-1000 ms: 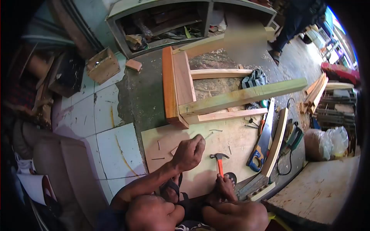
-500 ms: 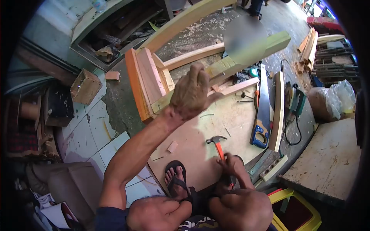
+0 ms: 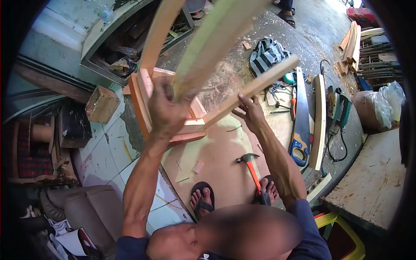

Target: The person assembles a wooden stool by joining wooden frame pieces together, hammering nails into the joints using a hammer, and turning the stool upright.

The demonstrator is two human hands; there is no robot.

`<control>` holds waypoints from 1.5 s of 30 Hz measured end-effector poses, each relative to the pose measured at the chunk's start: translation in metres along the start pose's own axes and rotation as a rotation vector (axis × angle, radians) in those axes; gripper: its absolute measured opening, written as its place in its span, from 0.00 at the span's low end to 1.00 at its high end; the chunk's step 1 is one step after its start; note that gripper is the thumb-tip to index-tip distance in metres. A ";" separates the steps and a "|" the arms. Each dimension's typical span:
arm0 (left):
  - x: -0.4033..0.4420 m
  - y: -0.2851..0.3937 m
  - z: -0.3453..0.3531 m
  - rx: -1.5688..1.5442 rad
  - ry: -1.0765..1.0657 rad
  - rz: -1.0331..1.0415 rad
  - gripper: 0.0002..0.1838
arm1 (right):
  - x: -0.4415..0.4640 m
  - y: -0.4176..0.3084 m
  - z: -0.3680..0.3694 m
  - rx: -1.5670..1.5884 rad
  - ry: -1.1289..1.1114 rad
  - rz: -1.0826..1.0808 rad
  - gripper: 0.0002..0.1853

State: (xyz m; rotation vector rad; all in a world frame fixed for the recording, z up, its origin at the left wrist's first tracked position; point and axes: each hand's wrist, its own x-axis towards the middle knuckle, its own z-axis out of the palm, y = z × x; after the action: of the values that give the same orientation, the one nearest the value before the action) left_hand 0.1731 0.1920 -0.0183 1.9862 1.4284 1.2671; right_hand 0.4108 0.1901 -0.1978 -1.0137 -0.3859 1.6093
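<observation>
A jointed wooden frame (image 3: 145, 104) with an orange-brown outer piece is tipped up over the plywood board. My left hand (image 3: 167, 110) grips it near the corner, where a long greenish beam (image 3: 208, 47) rises, smeared by motion. Fingers and thumb of my right hand (image 3: 252, 113) close on a pale wooden rail (image 3: 260, 84) that joins the frame at its lower end. Between my feet and the frame, a claw hammer (image 3: 251, 169) with an orange handle lies on the board, out of both hands. Loose nails (image 3: 183, 180) and a small wood block (image 3: 198, 167) lie nearby.
To the right are a handsaw (image 3: 300, 125), a curved wood piece (image 3: 319, 121) and a corded power tool (image 3: 340, 110). A striped cloth (image 3: 266, 56) lies beyond the rail. At the left stand a wooden box (image 3: 102, 104) and a brown padded seat (image 3: 93, 208). Another person's feet (image 3: 286, 17) show at the top.
My right hand has let go of the hammer and taken hold of the rail. The frame has been tilted and turned, its long beam swinging upward. My left hand has moved left toward the corner.
</observation>
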 end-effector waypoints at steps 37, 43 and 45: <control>0.044 -0.008 -0.083 0.114 0.347 -0.170 0.13 | -0.083 0.005 0.049 -0.847 -0.158 -0.101 0.13; -0.032 -0.033 -0.056 0.516 0.459 0.345 0.06 | -0.193 0.069 -0.056 -1.799 -0.032 -0.195 0.23; -0.024 -0.047 -0.059 0.621 0.431 0.474 0.07 | -0.236 0.025 0.000 -1.747 -0.119 -0.045 0.21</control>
State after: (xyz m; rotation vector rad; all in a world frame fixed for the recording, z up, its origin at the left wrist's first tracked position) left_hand 0.0960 0.1784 -0.0330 2.7027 1.7781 1.6775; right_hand 0.3925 -0.0335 -0.1206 -2.0568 -2.0478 0.9942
